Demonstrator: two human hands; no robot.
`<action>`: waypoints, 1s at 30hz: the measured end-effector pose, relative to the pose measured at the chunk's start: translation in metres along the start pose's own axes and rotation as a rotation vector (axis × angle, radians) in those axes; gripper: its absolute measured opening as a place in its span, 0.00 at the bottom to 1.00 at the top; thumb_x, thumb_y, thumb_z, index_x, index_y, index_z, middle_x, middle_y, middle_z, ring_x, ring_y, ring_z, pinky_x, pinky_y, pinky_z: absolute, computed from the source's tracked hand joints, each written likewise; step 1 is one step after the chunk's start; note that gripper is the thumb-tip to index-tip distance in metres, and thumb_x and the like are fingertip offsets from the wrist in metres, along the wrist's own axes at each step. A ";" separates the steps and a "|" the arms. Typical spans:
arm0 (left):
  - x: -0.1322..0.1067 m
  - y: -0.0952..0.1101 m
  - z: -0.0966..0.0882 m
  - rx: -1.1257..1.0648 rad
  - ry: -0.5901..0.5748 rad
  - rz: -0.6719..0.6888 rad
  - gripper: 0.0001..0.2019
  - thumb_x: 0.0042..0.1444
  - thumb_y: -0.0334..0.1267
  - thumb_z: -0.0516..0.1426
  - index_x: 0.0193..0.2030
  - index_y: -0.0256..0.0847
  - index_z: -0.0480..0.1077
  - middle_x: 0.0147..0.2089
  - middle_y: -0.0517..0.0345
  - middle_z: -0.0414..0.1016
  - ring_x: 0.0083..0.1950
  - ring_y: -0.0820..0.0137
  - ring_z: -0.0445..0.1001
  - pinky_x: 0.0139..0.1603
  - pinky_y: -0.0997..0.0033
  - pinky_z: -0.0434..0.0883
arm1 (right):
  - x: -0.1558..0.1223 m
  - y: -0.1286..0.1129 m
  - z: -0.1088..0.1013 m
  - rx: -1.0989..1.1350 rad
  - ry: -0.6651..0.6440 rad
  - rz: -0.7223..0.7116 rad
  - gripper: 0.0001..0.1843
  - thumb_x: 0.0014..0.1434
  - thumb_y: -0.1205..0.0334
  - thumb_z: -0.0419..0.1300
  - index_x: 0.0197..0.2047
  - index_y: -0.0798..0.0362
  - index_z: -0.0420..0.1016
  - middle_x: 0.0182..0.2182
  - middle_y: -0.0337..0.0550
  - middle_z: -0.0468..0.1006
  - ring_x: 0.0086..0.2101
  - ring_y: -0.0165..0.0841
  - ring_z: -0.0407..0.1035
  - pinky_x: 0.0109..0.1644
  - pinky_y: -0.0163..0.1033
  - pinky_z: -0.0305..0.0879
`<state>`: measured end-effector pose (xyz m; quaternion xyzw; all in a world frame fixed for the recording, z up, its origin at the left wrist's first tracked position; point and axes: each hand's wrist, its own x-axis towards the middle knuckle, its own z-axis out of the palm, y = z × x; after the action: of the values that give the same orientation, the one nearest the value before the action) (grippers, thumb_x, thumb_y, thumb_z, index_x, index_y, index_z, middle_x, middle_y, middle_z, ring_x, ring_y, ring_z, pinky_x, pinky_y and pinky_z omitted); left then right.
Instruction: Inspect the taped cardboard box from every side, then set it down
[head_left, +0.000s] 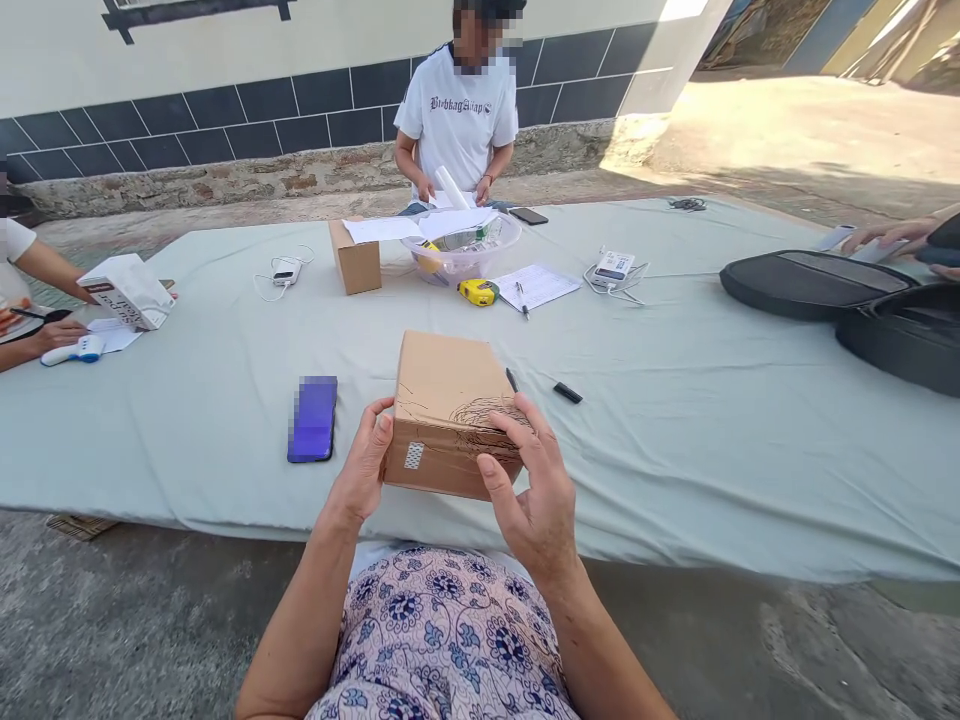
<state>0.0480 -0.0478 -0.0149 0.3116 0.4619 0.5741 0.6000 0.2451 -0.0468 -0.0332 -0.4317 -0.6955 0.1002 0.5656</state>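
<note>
A brown cardboard box [446,395] with pen scribbles on its near edge rests on the pale green cloth [225,400] before me. My left hand [364,470] grips its near left corner, fingers curled on the side. My right hand [529,490] holds the near right corner, fingers bent over the top edge. A phone [313,418] with a purple screen lies flat just left of the box. A black pen [511,379] and a small black cap [568,393] lie to the box's right.
Across the cloth a person in a white shirt handles paper over a clear bowl [461,250], beside a small box [355,257], a yellow tape measure [478,291] and sheets. Another person's arms and a white bag [127,290] are at left. Black cases [825,285] lie right.
</note>
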 end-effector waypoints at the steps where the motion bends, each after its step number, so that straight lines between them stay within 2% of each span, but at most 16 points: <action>1: -0.001 0.001 0.001 -0.003 -0.005 -0.006 0.45 0.44 0.69 0.68 0.62 0.44 0.67 0.54 0.49 0.81 0.53 0.54 0.80 0.41 0.66 0.75 | 0.001 0.001 -0.001 0.000 0.001 0.014 0.21 0.70 0.56 0.59 0.64 0.46 0.72 0.69 0.55 0.68 0.66 0.50 0.68 0.61 0.57 0.75; 6: -0.001 0.001 0.001 -0.016 -0.029 -0.018 0.44 0.45 0.64 0.70 0.65 0.48 0.66 0.66 0.48 0.75 0.64 0.53 0.75 0.47 0.67 0.75 | 0.006 0.007 -0.006 0.021 -0.011 0.129 0.24 0.70 0.52 0.58 0.66 0.47 0.72 0.70 0.57 0.67 0.68 0.50 0.65 0.67 0.63 0.69; 13: 0.001 -0.002 -0.006 -0.005 -0.085 -0.029 0.44 0.51 0.58 0.70 0.72 0.50 0.62 0.75 0.49 0.64 0.74 0.51 0.64 0.61 0.62 0.74 | 0.011 0.012 -0.007 0.087 -0.024 0.262 0.26 0.71 0.46 0.56 0.65 0.50 0.74 0.69 0.56 0.69 0.70 0.47 0.62 0.71 0.63 0.64; 16: 0.001 -0.002 -0.008 -0.007 -0.099 -0.025 0.43 0.51 0.57 0.70 0.72 0.53 0.62 0.78 0.51 0.60 0.76 0.49 0.62 0.64 0.59 0.73 | 0.013 0.012 -0.009 0.122 -0.024 0.281 0.26 0.71 0.46 0.55 0.64 0.50 0.75 0.67 0.54 0.73 0.70 0.47 0.62 0.72 0.64 0.62; 19: 0.000 -0.001 -0.009 -0.008 -0.125 -0.016 0.43 0.51 0.56 0.71 0.73 0.54 0.62 0.80 0.52 0.54 0.76 0.47 0.61 0.63 0.58 0.74 | 0.014 0.012 -0.012 0.152 -0.018 0.291 0.25 0.72 0.45 0.54 0.64 0.48 0.75 0.65 0.52 0.75 0.70 0.47 0.62 0.72 0.65 0.61; 24: -0.001 -0.001 -0.009 -0.011 -0.164 0.006 0.45 0.51 0.54 0.71 0.74 0.54 0.60 0.81 0.51 0.52 0.78 0.46 0.57 0.64 0.56 0.75 | 0.015 0.011 -0.010 0.163 -0.011 0.293 0.26 0.69 0.43 0.57 0.63 0.48 0.75 0.66 0.54 0.73 0.71 0.48 0.61 0.73 0.65 0.59; 27: -0.001 -0.003 -0.009 0.021 -0.203 0.031 0.43 0.53 0.51 0.70 0.74 0.54 0.60 0.81 0.52 0.50 0.78 0.46 0.56 0.67 0.54 0.72 | 0.015 0.010 -0.007 0.132 0.019 0.298 0.31 0.64 0.37 0.60 0.61 0.49 0.75 0.66 0.58 0.72 0.71 0.51 0.59 0.72 0.67 0.59; 30: 0.000 -0.006 -0.009 0.055 -0.266 0.089 0.41 0.55 0.46 0.69 0.74 0.57 0.60 0.82 0.55 0.47 0.78 0.47 0.56 0.67 0.55 0.72 | 0.014 0.008 -0.005 0.100 0.023 0.375 0.39 0.57 0.29 0.63 0.60 0.50 0.74 0.69 0.61 0.64 0.70 0.56 0.59 0.68 0.68 0.63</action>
<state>0.0428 -0.0500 -0.0240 0.4212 0.3795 0.5410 0.6212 0.2536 -0.0333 -0.0269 -0.5261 -0.5904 0.2335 0.5658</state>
